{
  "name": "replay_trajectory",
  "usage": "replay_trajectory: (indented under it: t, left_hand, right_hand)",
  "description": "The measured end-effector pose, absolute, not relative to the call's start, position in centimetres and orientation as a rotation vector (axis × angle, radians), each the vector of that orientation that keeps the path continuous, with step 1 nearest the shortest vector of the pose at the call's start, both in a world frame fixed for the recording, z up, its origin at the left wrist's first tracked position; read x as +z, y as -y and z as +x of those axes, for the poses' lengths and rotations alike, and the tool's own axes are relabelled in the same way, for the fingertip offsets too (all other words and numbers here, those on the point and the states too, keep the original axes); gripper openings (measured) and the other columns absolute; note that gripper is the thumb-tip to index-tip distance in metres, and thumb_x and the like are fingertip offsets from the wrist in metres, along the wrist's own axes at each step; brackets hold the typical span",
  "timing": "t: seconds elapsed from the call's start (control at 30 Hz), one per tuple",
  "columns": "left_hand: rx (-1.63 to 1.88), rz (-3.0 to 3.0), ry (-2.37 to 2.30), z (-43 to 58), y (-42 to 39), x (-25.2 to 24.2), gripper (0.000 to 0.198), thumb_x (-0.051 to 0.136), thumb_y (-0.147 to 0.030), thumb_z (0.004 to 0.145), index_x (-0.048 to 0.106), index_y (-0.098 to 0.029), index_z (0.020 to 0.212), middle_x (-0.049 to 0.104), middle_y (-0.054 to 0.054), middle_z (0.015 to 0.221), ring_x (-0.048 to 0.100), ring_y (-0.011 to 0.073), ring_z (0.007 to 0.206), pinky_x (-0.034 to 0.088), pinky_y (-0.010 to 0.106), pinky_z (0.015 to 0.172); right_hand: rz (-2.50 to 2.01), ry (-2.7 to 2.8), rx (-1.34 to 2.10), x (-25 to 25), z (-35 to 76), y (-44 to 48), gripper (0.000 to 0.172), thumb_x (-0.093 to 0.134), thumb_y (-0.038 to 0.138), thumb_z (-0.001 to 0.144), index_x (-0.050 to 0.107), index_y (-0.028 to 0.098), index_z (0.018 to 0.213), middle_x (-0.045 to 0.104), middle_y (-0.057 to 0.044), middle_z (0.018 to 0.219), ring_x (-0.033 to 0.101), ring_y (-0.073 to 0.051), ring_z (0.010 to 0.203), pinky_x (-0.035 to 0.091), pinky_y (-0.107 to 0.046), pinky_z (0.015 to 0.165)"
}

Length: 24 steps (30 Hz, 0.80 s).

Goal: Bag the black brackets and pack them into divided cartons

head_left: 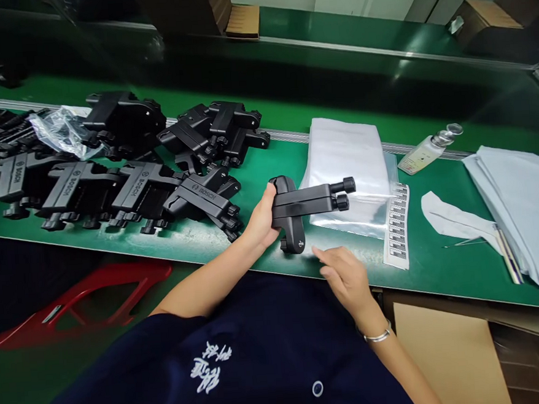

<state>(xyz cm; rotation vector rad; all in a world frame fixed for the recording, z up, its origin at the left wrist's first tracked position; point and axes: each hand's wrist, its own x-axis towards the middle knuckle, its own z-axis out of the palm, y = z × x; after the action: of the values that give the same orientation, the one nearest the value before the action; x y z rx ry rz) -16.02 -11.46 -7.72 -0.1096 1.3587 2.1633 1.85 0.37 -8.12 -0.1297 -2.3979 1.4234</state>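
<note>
My left hand (pixel 262 220) is wrapped round a black plastic clamp mount (pixel 304 201), holding it just above the front of the green bench. Two round knobs stick out from its right end, and a shorter jointed part hangs below with a small metal screw. Just right of that lower part is my right hand (pixel 346 273), apart from the mount, its index finger stretched out and nothing seen in it. Several similar mounts marked BOSCH (pixel 134 188) lie to the left. Behind the held mount rests a stack of clear plastic bags (pixel 346 150).
A barcode label sheet (pixel 397 227) lies beside the bags. Farther right are a pump bottle (pixel 429 149), a white cloth piece (pixel 457 216), a pen (pixel 509 256) and a pile of white sheets (pixel 526 208). Crumpled plastic (pixel 64 131) sits at left; a red stool (pixel 86 295) stands below.
</note>
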Motion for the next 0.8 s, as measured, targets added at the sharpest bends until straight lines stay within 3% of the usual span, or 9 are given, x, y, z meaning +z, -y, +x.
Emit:
replay_trajectory:
  t: [0.13, 0.2, 0.27, 0.3, 0.4, 0.5, 0.57, 0.7, 0.8]
  left_hand:
    - [2.150, -0.144, -1.300, -15.9, 11.6, -7.6, 0.056, 0.054, -0.065, 0.084, 0.063, -0.014, 0.104, 0.071, 0.006, 0.084, 0.068, 0.0222, 0.083, 0.054, 0.033, 0.076]
    - [2.124, -0.017, -1.375, -15.2, 11.7, -7.2, 0.060, 0.056, -0.068, 0.082, 0.063, -0.013, 0.106, 0.071, 0.007, 0.090, 0.067, 0.0237, 0.089, 0.053, 0.034, 0.080]
    - [2.054, 0.246, -1.481, -14.5, 11.7, -6.7, 0.064, 0.061, -0.068, 0.078, 0.061, -0.014, 0.113, 0.070, 0.010, 0.105, 0.064, 0.0267, 0.103, 0.051, 0.036, 0.089]
    - [1.996, 0.407, -1.516, -14.2, 11.7, -6.3, 0.068, 0.064, -0.067, 0.076, 0.059, -0.014, 0.119, 0.067, 0.011, 0.115, 0.060, 0.0286, 0.111, 0.048, 0.037, 0.094]
    - [1.751, 0.829, -1.409, -13.7, 11.8, -5.1, 0.081, 0.064, -0.064, 0.078, 0.043, -0.018, 0.141, 0.056, 0.015, 0.134, 0.048, 0.0313, 0.129, 0.041, 0.040, 0.104]
    - [1.540, 1.033, -1.307, -13.6, 11.5, -4.2, 0.087, 0.067, -0.052, 0.080, 0.026, -0.023, 0.151, 0.056, 0.014, 0.132, 0.052, 0.0298, 0.124, 0.041, 0.042, 0.102]
    - [1.486, 1.075, -1.436, -13.6, 10.8, -4.0, 0.083, 0.070, -0.042, 0.078, 0.031, -0.025, 0.149, 0.061, 0.010, 0.121, 0.058, 0.0265, 0.112, 0.043, 0.040, 0.098]
    - [1.513, 1.010, -1.700, -13.8, 8.9, -3.9, 0.041, 0.055, -0.042, 0.087, 0.059, -0.021, 0.122, 0.065, 0.002, 0.087, 0.061, 0.0200, 0.085, 0.047, 0.033, 0.083]
    - [1.533, 1.041, -1.687, -14.0, 8.5, -3.5, 0.038, 0.047, -0.047, 0.091, 0.065, -0.019, 0.108, 0.067, 0.005, 0.095, 0.061, 0.0195, 0.083, 0.048, 0.030, 0.077]
  right_hand:
    - [-0.202, 2.306, 1.367, -7.5, 1.8, 0.3, 0.028, 0.058, 0.044, 0.088, 0.074, 0.031, 0.107, 0.069, -0.006, 0.088, 0.061, -0.021, 0.080, 0.052, -0.038, 0.075]
    - [-0.403, 2.027, 1.528, -7.4, 1.6, -0.3, 0.038, 0.062, 0.046, 0.085, 0.066, 0.031, 0.119, 0.067, -0.006, 0.106, 0.062, -0.021, 0.093, 0.053, -0.039, 0.084]
    - [-0.581, 1.731, 1.786, -7.5, 1.3, -1.1, 0.055, 0.070, 0.049, 0.078, 0.058, 0.030, 0.128, 0.063, -0.007, 0.117, 0.062, -0.021, 0.099, 0.055, -0.038, 0.083]
    - [-0.649, 1.603, 1.916, -7.8, 1.1, -1.6, 0.058, 0.073, 0.050, 0.074, 0.058, 0.029, 0.126, 0.065, -0.006, 0.114, 0.064, -0.020, 0.095, 0.056, -0.036, 0.079]
    - [-0.832, 1.284, 2.160, -9.1, 0.8, -2.6, 0.042, 0.074, 0.053, 0.072, 0.066, 0.024, 0.101, 0.070, -0.002, 0.091, 0.066, -0.017, 0.077, 0.058, -0.032, 0.067]
    - [-0.901, 1.109, 2.305, -10.2, 0.9, -2.7, 0.044, 0.068, 0.061, 0.073, 0.067, 0.023, 0.094, 0.073, -0.003, 0.091, 0.068, -0.020, 0.086, 0.060, -0.037, 0.075]
    - [-0.905, 1.125, 2.361, -10.5, 1.1, -2.3, 0.046, 0.063, 0.064, 0.075, 0.068, 0.024, 0.096, 0.073, -0.003, 0.094, 0.068, -0.023, 0.096, 0.059, -0.041, 0.082]
    - [-0.889, 1.202, 2.436, -10.4, 1.7, -1.4, 0.041, 0.058, 0.063, 0.080, 0.069, 0.025, 0.094, 0.074, -0.003, 0.091, 0.068, -0.023, 0.099, 0.059, -0.041, 0.084]
    - [-0.889, 1.079, 2.428, -10.6, 2.2, -1.6, 0.039, 0.063, 0.061, 0.077, 0.070, 0.026, 0.091, 0.074, -0.002, 0.093, 0.068, -0.022, 0.097, 0.059, -0.040, 0.085]
